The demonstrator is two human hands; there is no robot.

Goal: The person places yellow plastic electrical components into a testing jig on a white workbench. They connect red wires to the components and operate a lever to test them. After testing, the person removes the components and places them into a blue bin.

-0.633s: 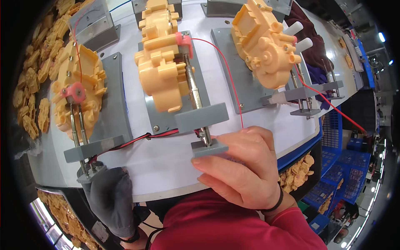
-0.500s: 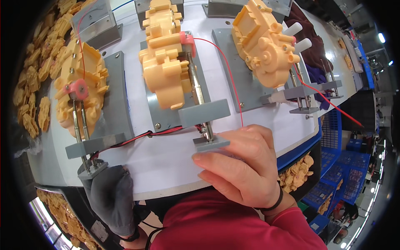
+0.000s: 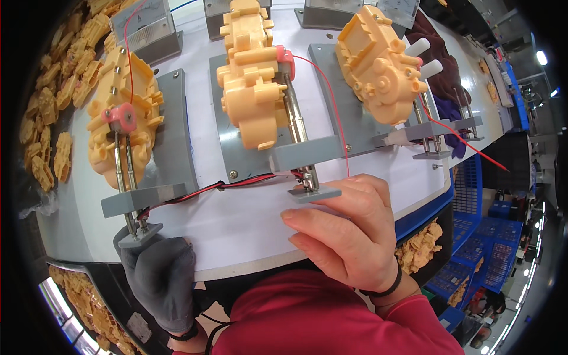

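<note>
My left hand [image 3: 158,278], in a grey glove, is closed at the small end plate [image 3: 141,235] of the left metal-pin probe; its fingertips are mostly hidden. This probe's pins reach a pink motor part [image 3: 119,117] on the left yellow plastic gearbox housing [image 3: 106,151]. My bare right hand [image 3: 352,234] has bent fingers around the end plate [image 3: 315,194] of the middle probe, one finger passing behind it. Those pins meet a pink part [image 3: 286,62] on the middle yellow housing [image 3: 251,106]. From it a thin red wire [image 3: 333,100] runs down to my right fingers.
A third yellow housing [image 3: 378,71] with two white pegs sits on a grey base at right, with another probe block [image 3: 421,131]. Panel meters [image 3: 145,29] line the back. Loose yellow housings [image 3: 50,100] pile up at left; blue crates [image 3: 473,236] stand at right.
The whole view has shifted slightly, so the left and middle fixtures appear farther right. Both hands stay at the same end plates, and their grips look alike.
</note>
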